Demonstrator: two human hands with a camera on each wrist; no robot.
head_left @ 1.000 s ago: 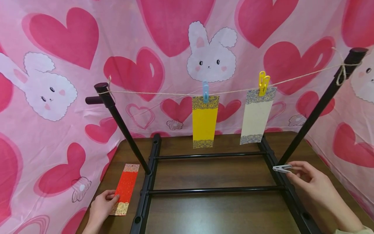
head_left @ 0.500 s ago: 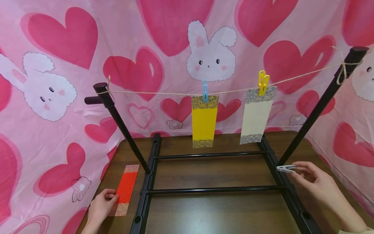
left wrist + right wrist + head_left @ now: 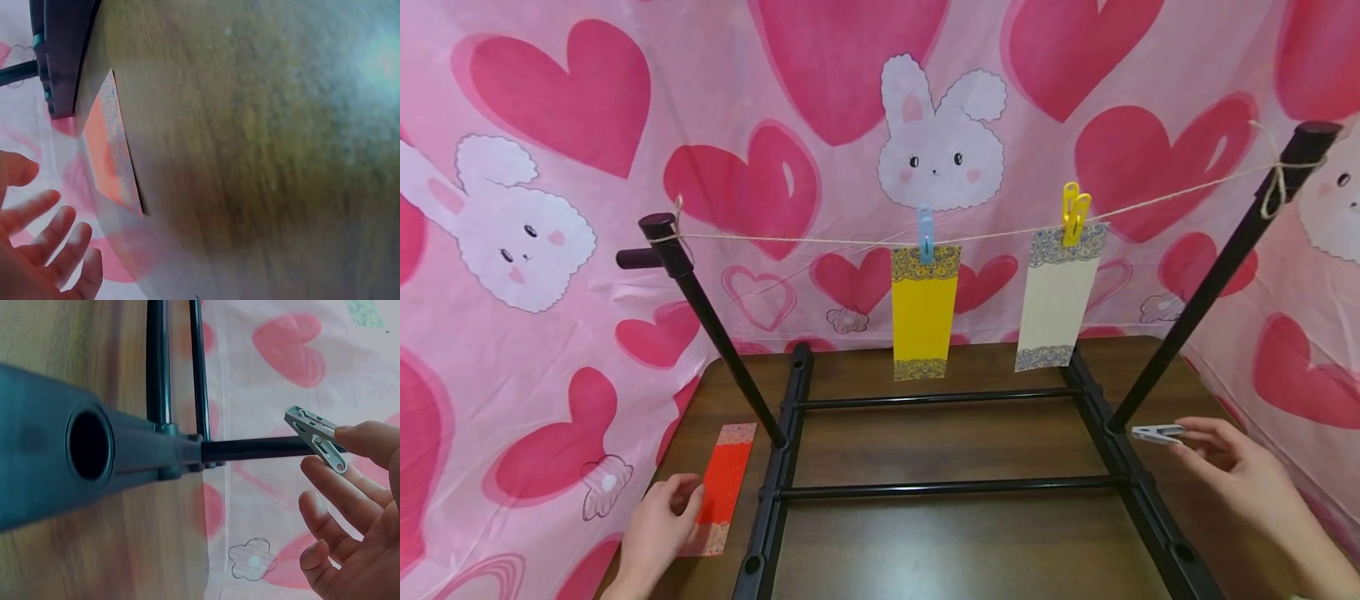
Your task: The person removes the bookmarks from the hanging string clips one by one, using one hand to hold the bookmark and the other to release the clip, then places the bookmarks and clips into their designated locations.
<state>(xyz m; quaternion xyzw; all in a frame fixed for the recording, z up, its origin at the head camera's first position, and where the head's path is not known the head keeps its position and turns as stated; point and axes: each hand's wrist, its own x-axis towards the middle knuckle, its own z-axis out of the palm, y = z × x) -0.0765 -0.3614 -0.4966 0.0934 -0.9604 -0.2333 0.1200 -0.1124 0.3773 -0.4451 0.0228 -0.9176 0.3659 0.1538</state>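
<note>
A red card (image 3: 727, 479) with patterned ends lies flat on the brown table, left of the black frame. Beside its near end is my left hand (image 3: 655, 529), fingers loosely bent and holding nothing; the left wrist view shows them apart from the card (image 3: 105, 153). My right hand (image 3: 1251, 479) pinches a grey clothespin (image 3: 1156, 433) between thumb and fingers, just right of the frame's right post. Overhead, a blue clothespin (image 3: 926, 237) holds a yellow card (image 3: 923, 312) on the string (image 3: 820, 241). A yellow clothespin (image 3: 1074, 215) holds a cream card (image 3: 1056, 304) farther right.
The string runs between the left post (image 3: 715, 325) and the taller right post (image 3: 1225, 267) of the frame. Two black crossbars (image 3: 955, 488) span the frame low over the table (image 3: 970, 542). A pink cloth (image 3: 820, 50) with hearts and rabbits hangs behind and at the sides.
My left fingers have lifted off the red card, which stays on the table. My right hand has shifted slightly to the right with the grey clothespin.
</note>
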